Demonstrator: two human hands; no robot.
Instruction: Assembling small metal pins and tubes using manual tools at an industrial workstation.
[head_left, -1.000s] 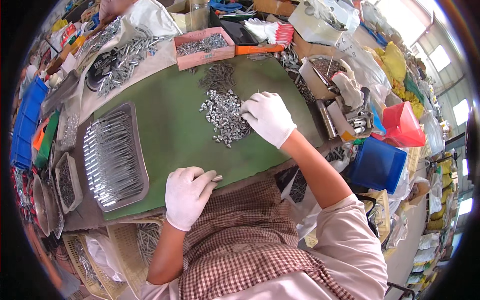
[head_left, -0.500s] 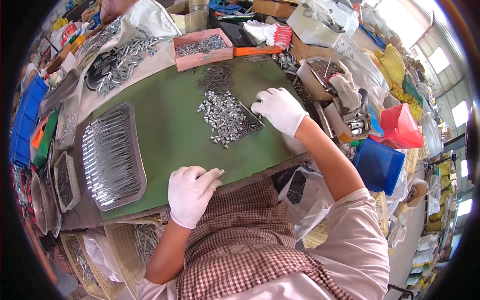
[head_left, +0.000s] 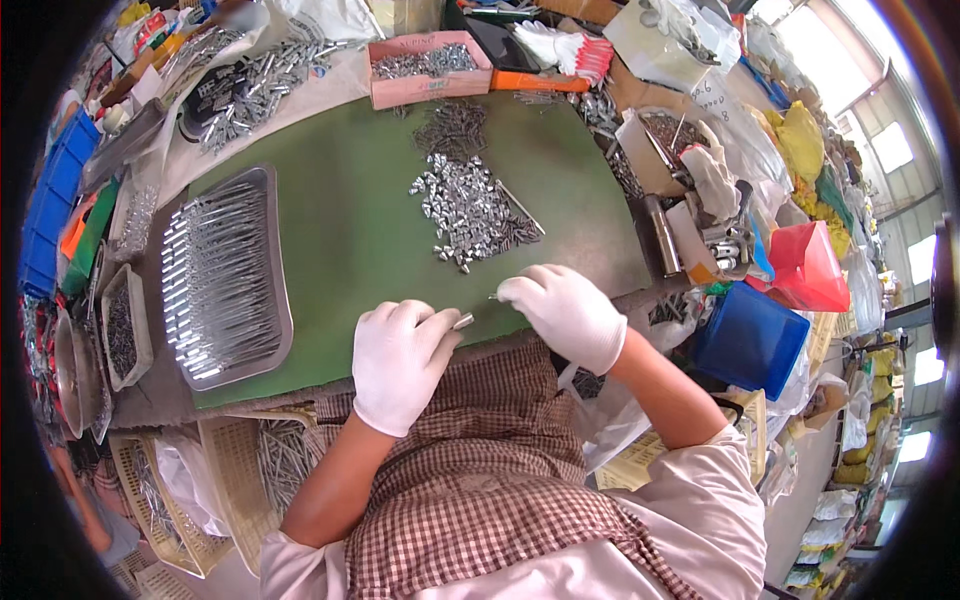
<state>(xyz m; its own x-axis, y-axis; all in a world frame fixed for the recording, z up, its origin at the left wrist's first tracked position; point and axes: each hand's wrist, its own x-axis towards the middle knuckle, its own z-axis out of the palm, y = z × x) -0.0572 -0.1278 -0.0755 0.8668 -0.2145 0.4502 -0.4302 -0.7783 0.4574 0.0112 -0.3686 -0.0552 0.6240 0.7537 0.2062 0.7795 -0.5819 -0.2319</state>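
My left hand, in a white glove, pinches a short silver metal tube whose end sticks out past the fingertips. Close to its right, my gloved right hand has thumb and fingers pressed together. A tiny metal tip pokes from that pinch; the rest of the piece is hidden. Beyond the hands, a pile of small shiny metal parts lies on the green mat. Dark short pins lie at its right edge, beside a thin metal rod. More dark pins lie behind.
At the left, a metal tray holds rows of slim clear-and-silver pieces. A pink box of small metal parts stands at the back. Boxes, a metal cylinder and a blue bin crowd the right. Yellow crates stand below the table edge.
My right hand has come from beside the pile toward me, close to my left hand, with a small metal tip in its pinch. The tube in my left hand shows more. The view has shifted.
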